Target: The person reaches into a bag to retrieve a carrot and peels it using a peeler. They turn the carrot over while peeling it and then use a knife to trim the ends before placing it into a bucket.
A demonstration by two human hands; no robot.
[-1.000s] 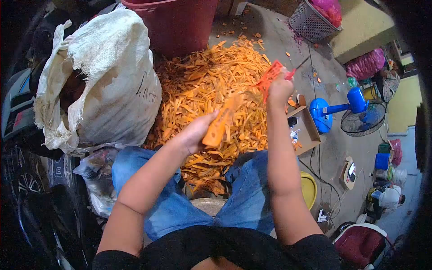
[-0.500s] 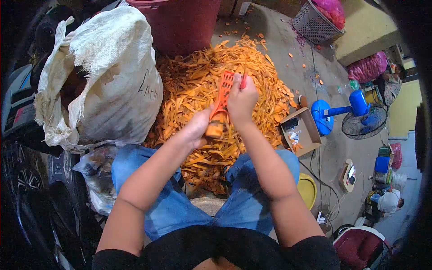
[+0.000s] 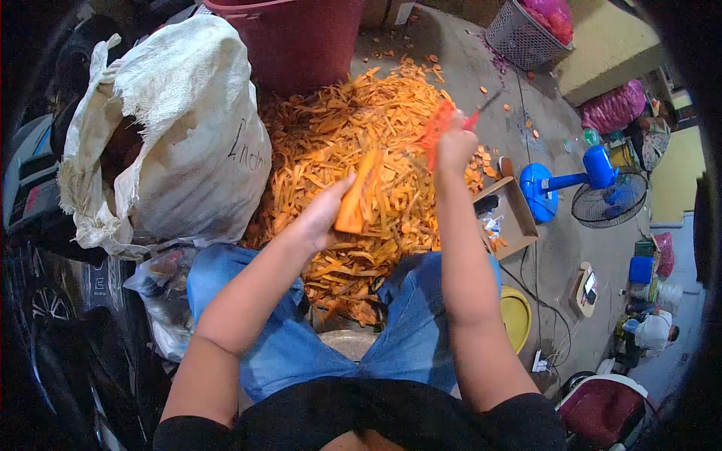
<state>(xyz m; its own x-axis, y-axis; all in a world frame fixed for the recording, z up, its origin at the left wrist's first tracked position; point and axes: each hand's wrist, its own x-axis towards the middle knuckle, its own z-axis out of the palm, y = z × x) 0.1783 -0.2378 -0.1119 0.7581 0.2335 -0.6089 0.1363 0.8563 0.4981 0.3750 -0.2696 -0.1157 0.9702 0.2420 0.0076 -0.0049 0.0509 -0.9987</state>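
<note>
Left hand (image 3: 322,216): fingers closed around the lower end of a carrot (image 3: 356,194), tip tilted up and away, over the near half of the pile. Right hand (image 3: 456,147): fingers closed on a red peeler (image 3: 438,128), raised to the right of the carrot and clear of it, not touching. Peeler is blurred, so blade detail can't be read.

Both hands sit above the peel pile (image 3: 353,113), an orange heap on the floor running from between the knees to the far tub. Jeans (image 3: 286,346) frame the near edge of the heap.

Around it:
- white sack (image 3: 188,135), left, open at the top, touching the pile's left edge
- dark red tub (image 3: 297,41), far, behind the pile
- open cardboard box (image 3: 515,222), just right of the pile
- blue fan (image 3: 598,184), further right
- yellow bowl (image 3: 516,316), near right, beside the right knee
- mesh basket (image 3: 519,37), far right
</note>
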